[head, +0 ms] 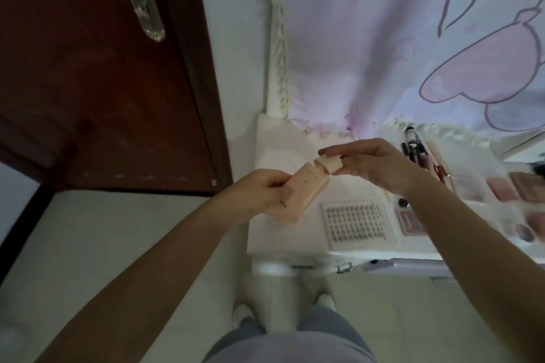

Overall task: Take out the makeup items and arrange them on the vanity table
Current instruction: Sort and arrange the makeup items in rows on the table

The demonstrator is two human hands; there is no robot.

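Gripping one peach foundation bottle (306, 186) above the vanity table's (280, 233) left edge, the left hand (259, 194) curled round its body. The right hand (374, 165) pinched its single cap (418, 164); one lash tray (356, 222) lay beside

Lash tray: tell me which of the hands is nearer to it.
Right. The right hand hovers above the lash tray, pinching the bottle cap. The left hand holds the bottle off the table's left edge, farther away.

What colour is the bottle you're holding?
Pale peach, cap included. The bottle shows in the head view, held by the left hand and right hand.
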